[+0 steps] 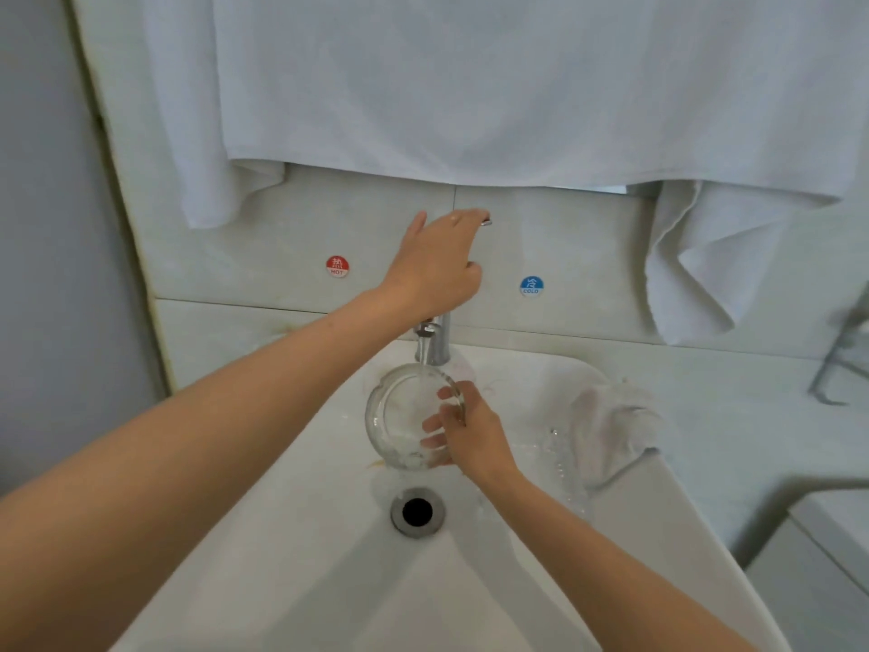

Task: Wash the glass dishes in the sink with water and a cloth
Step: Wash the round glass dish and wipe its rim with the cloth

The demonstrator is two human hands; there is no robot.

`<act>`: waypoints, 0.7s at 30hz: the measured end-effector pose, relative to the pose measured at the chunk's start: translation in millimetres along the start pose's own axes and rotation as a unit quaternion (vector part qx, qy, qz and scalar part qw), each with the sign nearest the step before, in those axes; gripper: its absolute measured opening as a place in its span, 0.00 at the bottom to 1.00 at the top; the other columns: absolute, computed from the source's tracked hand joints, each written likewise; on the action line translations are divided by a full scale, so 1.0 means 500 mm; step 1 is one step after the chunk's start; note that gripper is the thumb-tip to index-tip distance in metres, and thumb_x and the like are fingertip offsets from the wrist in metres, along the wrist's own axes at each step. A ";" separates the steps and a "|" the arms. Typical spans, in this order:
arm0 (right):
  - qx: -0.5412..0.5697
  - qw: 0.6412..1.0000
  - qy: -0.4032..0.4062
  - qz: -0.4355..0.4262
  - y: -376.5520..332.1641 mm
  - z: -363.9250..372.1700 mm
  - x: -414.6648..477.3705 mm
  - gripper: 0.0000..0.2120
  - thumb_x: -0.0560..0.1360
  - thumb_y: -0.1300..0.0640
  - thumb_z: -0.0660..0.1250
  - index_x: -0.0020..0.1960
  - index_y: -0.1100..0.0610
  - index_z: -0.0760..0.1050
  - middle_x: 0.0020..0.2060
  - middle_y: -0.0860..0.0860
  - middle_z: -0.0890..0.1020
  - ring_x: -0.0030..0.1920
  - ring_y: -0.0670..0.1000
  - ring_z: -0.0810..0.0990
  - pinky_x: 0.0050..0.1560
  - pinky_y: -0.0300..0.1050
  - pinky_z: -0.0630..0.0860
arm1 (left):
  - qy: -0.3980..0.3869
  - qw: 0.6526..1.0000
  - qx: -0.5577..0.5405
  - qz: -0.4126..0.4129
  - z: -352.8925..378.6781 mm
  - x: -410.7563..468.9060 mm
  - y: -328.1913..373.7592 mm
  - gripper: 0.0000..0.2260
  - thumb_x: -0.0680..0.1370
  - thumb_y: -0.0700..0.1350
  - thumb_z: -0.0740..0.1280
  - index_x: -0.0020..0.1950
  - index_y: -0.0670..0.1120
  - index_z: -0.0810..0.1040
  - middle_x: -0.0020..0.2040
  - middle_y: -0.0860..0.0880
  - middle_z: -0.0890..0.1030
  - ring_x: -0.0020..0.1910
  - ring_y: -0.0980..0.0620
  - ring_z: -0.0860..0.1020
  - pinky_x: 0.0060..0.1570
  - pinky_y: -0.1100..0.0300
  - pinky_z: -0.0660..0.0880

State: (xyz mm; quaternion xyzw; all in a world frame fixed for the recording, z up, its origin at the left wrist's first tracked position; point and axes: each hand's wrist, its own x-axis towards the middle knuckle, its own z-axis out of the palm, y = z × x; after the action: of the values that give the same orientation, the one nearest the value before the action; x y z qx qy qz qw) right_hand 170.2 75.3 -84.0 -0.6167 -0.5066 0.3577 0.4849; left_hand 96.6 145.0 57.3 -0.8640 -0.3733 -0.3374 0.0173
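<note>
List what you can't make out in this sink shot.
1. Faucet handle: head view, left hand covers all but its tip.
2. Glass piece beside the cloth: head view, clear and blurred, shape unreadable.
3. Metal frame: head view, cut off by the right edge.

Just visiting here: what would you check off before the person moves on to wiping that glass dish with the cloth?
1. Water running onto glass dish: ok.
2. Right hand grips the dish's rim: ok.
3. Left hand on faucet lever: ok.
4. Cloth in hand: not ok, it lies to the right, untouched.
5. Drain open: ok.
6. Dish clean: cannot tell.
</note>
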 end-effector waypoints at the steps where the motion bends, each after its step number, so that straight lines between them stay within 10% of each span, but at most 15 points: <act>1: 0.004 1.000 0.004 -0.001 0.001 -0.003 0.000 0.07 0.80 0.65 0.52 0.53 0.56 0.66 0.39 0.54 0.78 0.33 0.52 0.79 0.32 0.48 0.80 | 0.013 1.000 -0.002 0.002 0.004 -0.003 0.001 0.26 0.75 0.37 0.57 0.74 0.45 0.59 0.74 0.48 0.63 0.73 0.51 0.61 0.73 0.52 0.44; 12: 0.008 1.000 0.015 -0.012 0.003 -0.009 0.006 0.06 0.80 0.64 0.53 0.53 0.57 0.67 0.38 0.54 0.78 0.33 0.52 0.78 0.27 0.41 0.78 | -0.011 0.997 -0.078 0.016 0.007 -0.040 -0.006 0.29 0.74 0.48 0.57 0.75 0.46 0.56 0.75 0.48 0.61 0.73 0.49 0.59 0.72 0.52 0.46; 17: -0.028 0.999 0.017 -0.041 0.011 -0.011 0.008 0.09 0.79 0.66 0.54 0.50 0.54 0.68 0.39 0.54 0.80 0.35 0.54 0.81 0.35 0.51 0.81 | -0.062 0.975 -0.158 -0.143 0.034 -0.182 -0.121 0.44 0.68 0.64 0.59 0.77 0.46 0.45 0.78 0.49 0.51 0.76 0.52 0.50 0.73 0.54 0.49; 21: -0.041 0.997 0.001 -0.072 0.021 -0.011 0.008 0.11 0.79 0.66 0.54 0.48 0.52 0.67 0.38 0.53 0.80 0.35 0.52 0.81 0.37 0.58 0.81 | -0.203 0.899 -0.267 -0.280 0.079 -0.267 -0.175 0.41 0.66 0.59 0.75 0.71 0.45 0.60 0.58 0.51 0.74 0.57 0.51 0.76 0.57 0.58 0.73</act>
State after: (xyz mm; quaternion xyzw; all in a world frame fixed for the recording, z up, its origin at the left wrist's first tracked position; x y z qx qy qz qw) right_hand 179.2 77.5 -92.3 -0.5984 -0.5636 0.2998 0.4841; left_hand -4.1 134.4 -72.4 -0.7458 -0.4912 -0.2323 -0.3854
